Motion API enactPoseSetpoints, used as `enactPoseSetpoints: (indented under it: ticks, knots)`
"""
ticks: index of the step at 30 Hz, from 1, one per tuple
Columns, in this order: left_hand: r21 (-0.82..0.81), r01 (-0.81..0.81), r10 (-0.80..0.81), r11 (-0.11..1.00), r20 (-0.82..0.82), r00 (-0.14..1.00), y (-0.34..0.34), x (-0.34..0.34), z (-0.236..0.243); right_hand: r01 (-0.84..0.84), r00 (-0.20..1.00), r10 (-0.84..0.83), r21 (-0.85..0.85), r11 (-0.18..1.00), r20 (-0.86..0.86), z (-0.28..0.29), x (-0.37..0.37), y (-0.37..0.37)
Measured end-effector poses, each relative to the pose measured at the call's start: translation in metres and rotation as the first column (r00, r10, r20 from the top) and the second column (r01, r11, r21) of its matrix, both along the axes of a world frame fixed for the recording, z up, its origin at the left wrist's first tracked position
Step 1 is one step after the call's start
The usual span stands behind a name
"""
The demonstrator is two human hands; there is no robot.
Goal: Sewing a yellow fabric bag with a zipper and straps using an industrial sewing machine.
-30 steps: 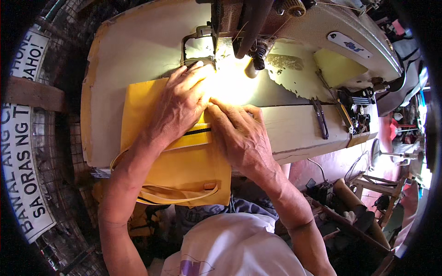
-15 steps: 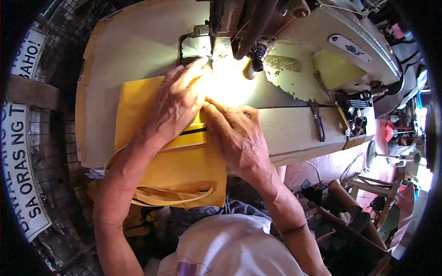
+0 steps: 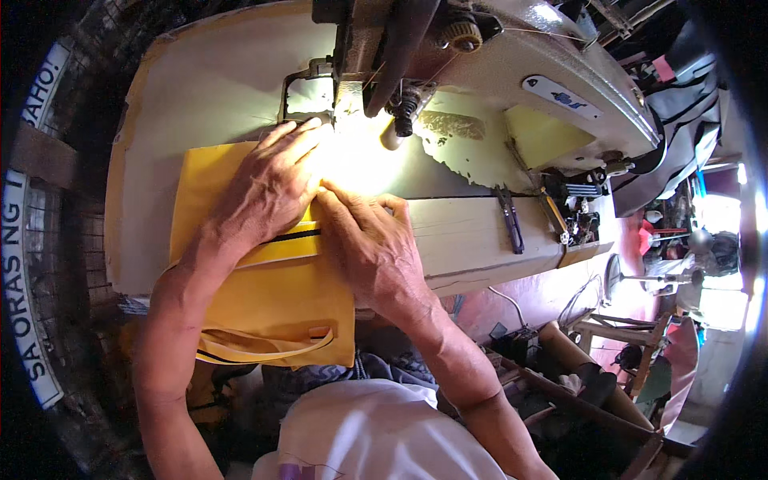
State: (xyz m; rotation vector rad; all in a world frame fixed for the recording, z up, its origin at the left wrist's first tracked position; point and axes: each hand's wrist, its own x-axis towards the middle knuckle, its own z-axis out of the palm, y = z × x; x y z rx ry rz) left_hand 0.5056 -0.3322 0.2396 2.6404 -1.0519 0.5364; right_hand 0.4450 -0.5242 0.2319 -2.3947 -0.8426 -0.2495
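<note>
White cloth shirt (image 3: 360, 428) is filling the bottom edge. Just beyond it, a yellow fabric panel with a black-striped band and a strap (image 3: 276, 308) is hanging over the table's near edge, its upper part lying on the top. Right hand (image 3: 376, 248) is sitting at the panel's right edge, fingers half bent; can't tell if it's pinching fabric. Left hand (image 3: 264, 188) is lying palm-down on the panel, fingers nearly straight (tips are washing out in the lamp glare). Pale, worn-edged tabletop (image 3: 188, 88) is carrying dark-handled metal snips (image 3: 512, 224), well right of the hands. Speckled grey-brown metal sewing machine (image 3: 496, 68) is standing beyond the hands. Far right, a pale standing fan (image 3: 656, 279) is showing.
</note>
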Motion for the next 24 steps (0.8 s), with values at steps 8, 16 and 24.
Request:
enactPoseSetpoints:
  ticks: [8, 16, 24]
  knots:
    - [0.024, 0.017, -0.017, 1.0, 0.013, 1.0, -0.001, 0.005, 0.001, 0.046, 0.999, -0.047, 0.015, 0.999, 0.021, -0.002, 0.004, 0.004]
    - [-0.016, 0.025, -0.025, 1.0, 0.009, 1.0, -0.002, 0.007, 0.003, 0.036, 0.998, -0.036, -0.001, 0.999, 0.043, -0.002, 0.004, 0.002]
    - [-0.022, -0.002, 0.002, 1.0, -0.008, 1.0, 0.002, 0.011, -0.002, 0.041, 0.999, -0.041, -0.012, 0.999, 0.001, 0.001, 0.008, 0.005]
